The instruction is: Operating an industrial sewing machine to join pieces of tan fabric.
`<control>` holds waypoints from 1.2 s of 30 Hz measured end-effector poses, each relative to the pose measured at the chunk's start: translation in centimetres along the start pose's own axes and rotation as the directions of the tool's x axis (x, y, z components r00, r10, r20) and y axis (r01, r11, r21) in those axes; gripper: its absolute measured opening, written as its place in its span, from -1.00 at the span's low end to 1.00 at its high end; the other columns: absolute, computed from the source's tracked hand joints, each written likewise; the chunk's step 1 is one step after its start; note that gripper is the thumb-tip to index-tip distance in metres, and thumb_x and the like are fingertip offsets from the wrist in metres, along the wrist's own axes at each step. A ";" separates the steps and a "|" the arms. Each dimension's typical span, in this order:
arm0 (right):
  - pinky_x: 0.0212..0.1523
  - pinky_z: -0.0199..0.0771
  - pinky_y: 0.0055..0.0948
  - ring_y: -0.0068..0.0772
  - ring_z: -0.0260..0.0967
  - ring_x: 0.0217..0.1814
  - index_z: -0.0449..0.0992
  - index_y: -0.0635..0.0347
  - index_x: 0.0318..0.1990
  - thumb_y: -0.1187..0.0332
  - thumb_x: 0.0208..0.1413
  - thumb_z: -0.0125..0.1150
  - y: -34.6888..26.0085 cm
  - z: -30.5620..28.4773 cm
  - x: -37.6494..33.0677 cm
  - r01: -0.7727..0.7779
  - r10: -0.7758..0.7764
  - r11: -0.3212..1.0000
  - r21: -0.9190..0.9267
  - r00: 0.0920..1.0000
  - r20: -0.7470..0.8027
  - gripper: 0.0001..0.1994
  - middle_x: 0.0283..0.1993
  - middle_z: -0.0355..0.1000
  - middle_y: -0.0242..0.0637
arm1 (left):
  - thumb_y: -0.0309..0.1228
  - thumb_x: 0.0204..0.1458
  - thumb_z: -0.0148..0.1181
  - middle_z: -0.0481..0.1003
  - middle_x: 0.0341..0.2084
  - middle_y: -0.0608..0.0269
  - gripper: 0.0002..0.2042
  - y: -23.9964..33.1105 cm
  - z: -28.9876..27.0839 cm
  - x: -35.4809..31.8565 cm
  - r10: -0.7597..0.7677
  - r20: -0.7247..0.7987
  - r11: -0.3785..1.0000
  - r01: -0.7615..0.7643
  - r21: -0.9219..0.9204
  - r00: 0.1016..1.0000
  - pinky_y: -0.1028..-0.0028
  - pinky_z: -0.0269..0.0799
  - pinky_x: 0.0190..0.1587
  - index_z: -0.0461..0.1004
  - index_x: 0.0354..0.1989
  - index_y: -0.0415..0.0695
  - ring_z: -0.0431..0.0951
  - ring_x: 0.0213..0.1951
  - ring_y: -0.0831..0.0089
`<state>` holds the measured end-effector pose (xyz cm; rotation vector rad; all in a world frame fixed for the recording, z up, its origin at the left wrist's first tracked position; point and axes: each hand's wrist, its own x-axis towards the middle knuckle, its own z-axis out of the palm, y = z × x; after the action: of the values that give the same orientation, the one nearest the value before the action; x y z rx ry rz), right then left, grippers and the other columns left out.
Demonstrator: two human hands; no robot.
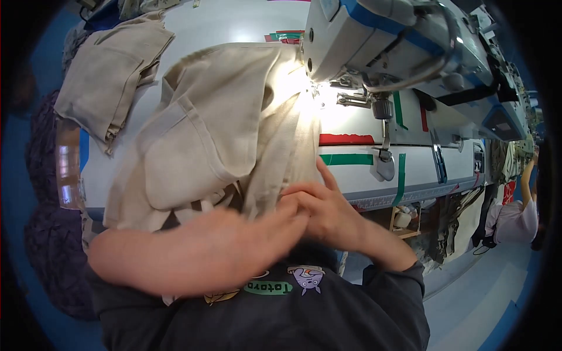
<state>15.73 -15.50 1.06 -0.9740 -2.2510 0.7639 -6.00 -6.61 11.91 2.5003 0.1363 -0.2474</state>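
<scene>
A beige garment (205, 131) with stitched seams and a curved panel lies over the table's near edge. Its upper right side runs under the lit needle area of a sewing machine (398, 52). My right hand (328, 213) is at the garment's lower right edge, one finger raised and the others bent against the cloth. Across my body comes my left forearm, blurred by motion. My left hand (281, 225) meets my right hand at that edge, and its fingers are smeared and partly hidden. Any small thing between the hands cannot be made out.
A stack of beige cloth pieces (114, 73) lies at the far left of the white table (216, 20). Right of the garment are red tape (346, 140), green tape (348, 159), a ruler strip (380, 202) and thread snips (438, 157). Another person (515, 221) sits far right.
</scene>
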 end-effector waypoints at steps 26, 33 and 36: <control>-0.22 0.57 -0.49 -0.41 0.54 -0.15 0.58 0.17 -0.20 0.47 -0.19 0.28 -0.8 1.4 -3.2 -0.097 0.036 0.957 -0.273 0.975 -0.219 -0.71 -0.23 0.52 -0.40 | -0.39 -0.11 0.23 0.51 -0.24 0.53 -0.74 -12.8 6.2 11.0 0.235 -0.751 0.878 0.197 0.436 0.618 0.49 0.43 -0.08 0.61 -0.19 0.00 0.48 -0.13 0.52; -0.09 0.55 -0.27 -0.13 0.50 -0.05 0.56 0.18 -0.05 0.51 0.04 0.25 1.3 -3.2 -6.6 -0.477 0.171 0.818 -0.322 0.736 -0.655 -0.72 -0.07 0.52 -0.19 | -0.46 -0.06 0.17 0.55 -0.11 0.41 -0.70 -12.5 6.1 9.8 0.245 -0.633 0.919 0.031 0.393 0.734 0.44 0.45 -0.01 0.59 -0.10 -0.09 0.53 -0.07 0.48; 0.01 0.48 -0.20 -0.06 0.45 -0.02 0.51 0.20 0.03 0.61 0.05 0.14 3.0 -3.8 -6.7 -0.617 0.298 0.742 -0.263 0.655 -0.695 -0.65 -0.04 0.49 -0.12 | -0.46 -0.05 0.18 0.55 -0.11 0.39 -0.70 -12.0 6.1 10.0 0.271 -0.629 0.926 -0.018 0.378 0.729 0.44 0.46 -0.01 0.58 -0.09 -0.12 0.53 -0.04 0.46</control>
<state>23.54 -17.91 -0.17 -1.8086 -1.6024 -0.0034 1.03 -0.12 -1.85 2.8178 0.1960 0.7959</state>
